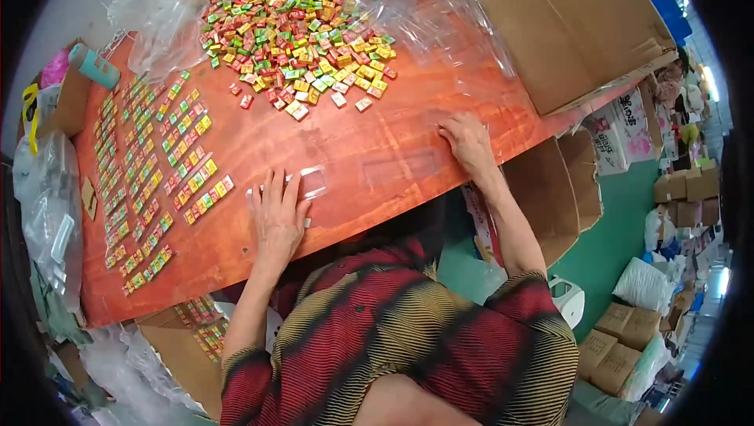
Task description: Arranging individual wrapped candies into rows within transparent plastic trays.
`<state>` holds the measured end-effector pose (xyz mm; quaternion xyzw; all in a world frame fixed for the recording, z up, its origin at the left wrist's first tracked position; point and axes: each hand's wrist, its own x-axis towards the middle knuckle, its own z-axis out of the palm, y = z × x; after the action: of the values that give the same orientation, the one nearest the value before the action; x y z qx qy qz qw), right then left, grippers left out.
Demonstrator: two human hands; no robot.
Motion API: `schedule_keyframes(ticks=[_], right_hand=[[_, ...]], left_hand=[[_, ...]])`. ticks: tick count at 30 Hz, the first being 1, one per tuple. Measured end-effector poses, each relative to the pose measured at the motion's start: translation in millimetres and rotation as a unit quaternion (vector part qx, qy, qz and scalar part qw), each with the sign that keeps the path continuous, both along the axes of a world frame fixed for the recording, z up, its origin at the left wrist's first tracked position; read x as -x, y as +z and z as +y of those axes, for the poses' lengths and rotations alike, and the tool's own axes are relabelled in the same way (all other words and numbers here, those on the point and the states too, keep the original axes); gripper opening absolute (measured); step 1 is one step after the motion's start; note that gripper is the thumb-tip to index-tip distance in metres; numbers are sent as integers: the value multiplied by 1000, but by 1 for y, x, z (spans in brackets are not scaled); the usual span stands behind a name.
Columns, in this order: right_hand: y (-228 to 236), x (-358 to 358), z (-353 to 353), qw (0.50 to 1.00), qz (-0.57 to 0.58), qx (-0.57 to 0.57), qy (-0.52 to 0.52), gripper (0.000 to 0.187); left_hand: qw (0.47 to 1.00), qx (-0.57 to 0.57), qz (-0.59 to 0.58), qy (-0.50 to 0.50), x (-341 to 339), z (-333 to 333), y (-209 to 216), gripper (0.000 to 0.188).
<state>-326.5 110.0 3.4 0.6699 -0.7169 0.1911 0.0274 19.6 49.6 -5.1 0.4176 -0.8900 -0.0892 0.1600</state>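
Observation:
My left hand (279, 218) lies on the orange-red table near its front edge, fingers stretched out and slightly apart. Its fingertips touch a small clear plastic sleeve or tray (312, 182). Farther right, my right hand (469, 143) rests on the tabletop with its fingers loosely bent and nothing clearly visible in them. Between the hands lies another clear rectangular plastic piece (400, 168), its outline faint against the table. Beyond them spreads a large loose heap of tiny red, yellow and green boxes (302, 37). Left of my left hand, similar little boxes stand in neat slanting rows (188, 155).
Crumpled clear film (424, 10) covers the heap's right side. A big open carton (589, 25) stands at the far right. Below the table edge are another carton (542, 190) and, at lower left, a box holding more rows (184, 347). A teal bottle (96, 66) is at far left.

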Motion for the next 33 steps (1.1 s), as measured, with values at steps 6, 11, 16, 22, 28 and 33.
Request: schedule_keyframes(ticks=[6,11,16,22,28,33], right_hand=[[7,21,-12,993,-83,-55,64,10],[6,20,-13,996,-51,-52,56,9],[23,-14,3,986,105,-123,-33,18],[15,-91,14,989,17,-89,119,45],[22,-90,-2,990,61,-117,49,42],[37,-93,-34,982,72,-132,117,37]], left_hand=[[1000,-8,8,-13,7,-2,1,46],[1000,-7,21,-2,12,-3,0,46],[999,-22,3,38,27,5,2,50],[999,-10,5,46,23,7,-2,56],[997,-53,21,54,20,15,-4,54],[993,25,85,73,31,-35,-3,45]])
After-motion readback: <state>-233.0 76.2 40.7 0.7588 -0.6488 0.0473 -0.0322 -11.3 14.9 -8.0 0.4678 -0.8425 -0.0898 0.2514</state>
